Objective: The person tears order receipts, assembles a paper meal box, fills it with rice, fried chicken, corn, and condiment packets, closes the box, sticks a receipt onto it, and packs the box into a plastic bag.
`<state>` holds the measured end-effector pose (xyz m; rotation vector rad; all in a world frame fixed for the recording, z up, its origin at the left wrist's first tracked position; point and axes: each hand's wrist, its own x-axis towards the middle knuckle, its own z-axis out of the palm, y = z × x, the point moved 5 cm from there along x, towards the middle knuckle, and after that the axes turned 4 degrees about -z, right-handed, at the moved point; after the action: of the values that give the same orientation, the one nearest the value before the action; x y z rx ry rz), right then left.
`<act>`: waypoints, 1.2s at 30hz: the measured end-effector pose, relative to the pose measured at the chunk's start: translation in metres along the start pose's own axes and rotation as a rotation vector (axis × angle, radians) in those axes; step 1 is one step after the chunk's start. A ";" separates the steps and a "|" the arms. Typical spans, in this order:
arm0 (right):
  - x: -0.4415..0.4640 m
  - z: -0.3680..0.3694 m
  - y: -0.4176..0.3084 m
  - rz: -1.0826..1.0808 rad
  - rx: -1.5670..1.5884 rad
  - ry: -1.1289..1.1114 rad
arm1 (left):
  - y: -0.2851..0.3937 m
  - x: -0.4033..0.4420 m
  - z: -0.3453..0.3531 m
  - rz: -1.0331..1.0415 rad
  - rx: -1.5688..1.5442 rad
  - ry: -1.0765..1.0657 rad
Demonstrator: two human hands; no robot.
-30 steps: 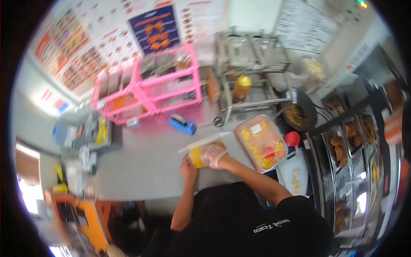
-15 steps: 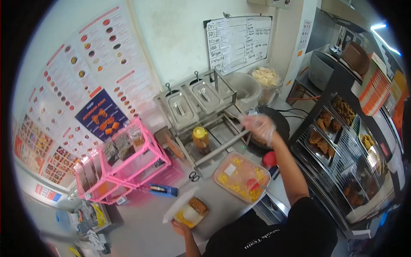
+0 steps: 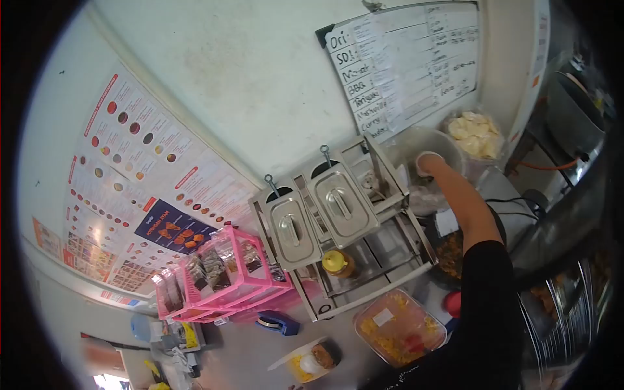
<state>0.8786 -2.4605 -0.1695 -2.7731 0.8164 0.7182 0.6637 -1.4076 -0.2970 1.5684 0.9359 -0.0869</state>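
Note:
My right hand (image 3: 429, 164), in a clear glove, reaches into a large translucent tub (image 3: 448, 140) at the back. The fingers are hidden inside, so their grip does not show. Near the bottom edge, a paper food box (image 3: 312, 361) lies open on the steel counter. It holds yellow pieces, a white mound that looks like rice, and a brown fried piece. My left hand is out of sight. Right of the box is a clear plastic container (image 3: 364, 325) with yellow food, a white label and a red utensil inside.
Two lidded steel pans (image 3: 341, 203) sit in a metal rack (image 3: 312, 316), beside a yellow-capped bottle (image 3: 338, 263). Pink baskets (image 3: 240, 286) of packets and a blue tape dispenser (image 3: 278, 323) are at left. A bag of pale chips (image 3: 474, 135) and a black pan (image 3: 448, 260) stand at right.
My right hand has moved from above the black pan back into the translucent tub. My left hand has left the view, away from the food box. The camera has tilted up.

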 end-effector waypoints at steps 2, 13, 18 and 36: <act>0.020 0.012 0.001 -0.012 -0.021 -0.084 | -0.007 -0.026 -0.001 0.036 0.086 0.066; 0.112 0.051 0.016 -0.172 0.014 0.112 | 0.000 -0.129 0.026 0.299 0.543 0.100; 0.019 -0.028 -0.004 -0.163 -0.152 -0.215 | 0.051 -0.137 0.026 0.250 0.570 0.091; -0.483 -0.015 -0.124 -0.936 1.641 0.046 | 0.264 -0.426 0.340 0.705 0.184 -1.361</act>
<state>0.5967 -2.1347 0.0829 -1.2928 -0.0901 -0.2201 0.6870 -1.8958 0.0609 1.4670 -0.6932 -0.6470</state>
